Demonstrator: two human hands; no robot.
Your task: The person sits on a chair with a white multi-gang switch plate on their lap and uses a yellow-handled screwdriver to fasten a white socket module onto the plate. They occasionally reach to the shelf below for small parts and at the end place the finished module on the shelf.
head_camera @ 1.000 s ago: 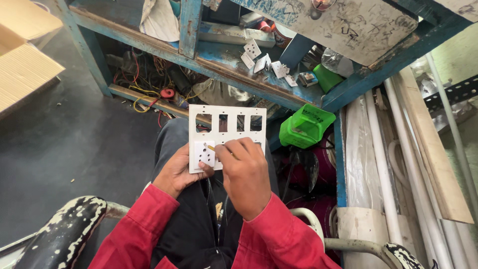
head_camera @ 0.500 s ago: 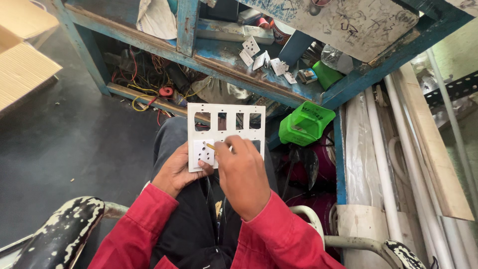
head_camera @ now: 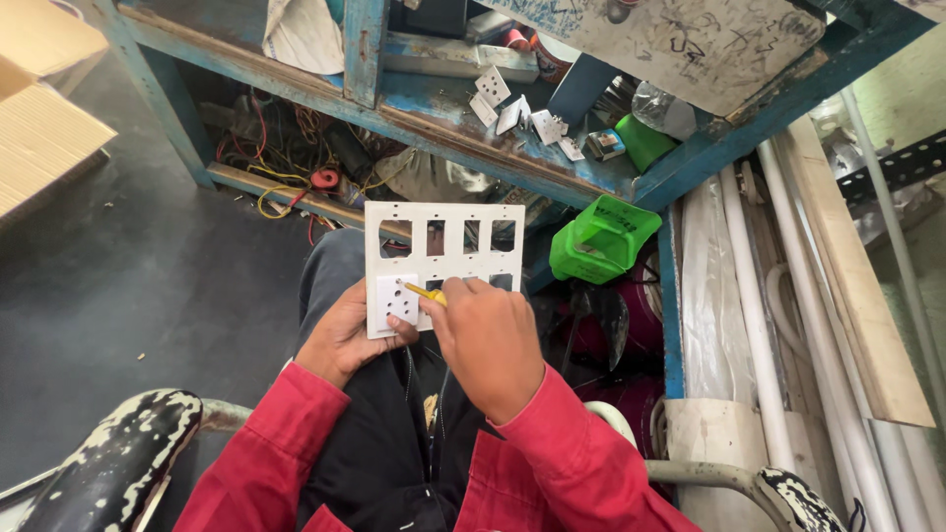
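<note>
A white plastic switch plate [head_camera: 443,222] with several rectangular cut-outs rests above my lap. A white socket module [head_camera: 396,299] sits in its lower left corner. My left hand [head_camera: 345,340] holds the plate from below, thumb against the socket module. My right hand [head_camera: 485,340] is closed around a small yellow-handled screwdriver [head_camera: 426,293], whose tip points left at the socket module. Both sleeves are red.
A worn blue workbench shelf [head_camera: 453,123] ahead carries loose white socket modules [head_camera: 512,108] and tangled wires [head_camera: 286,163]. A green plastic box [head_camera: 601,241] sits to the right. White pipes [head_camera: 759,345] and a wooden plank [head_camera: 852,286] lean at right. Cardboard [head_camera: 44,128] lies at left.
The plate and both hands stay together with only a slight shift in view. The screwdriver stays at the socket module.
</note>
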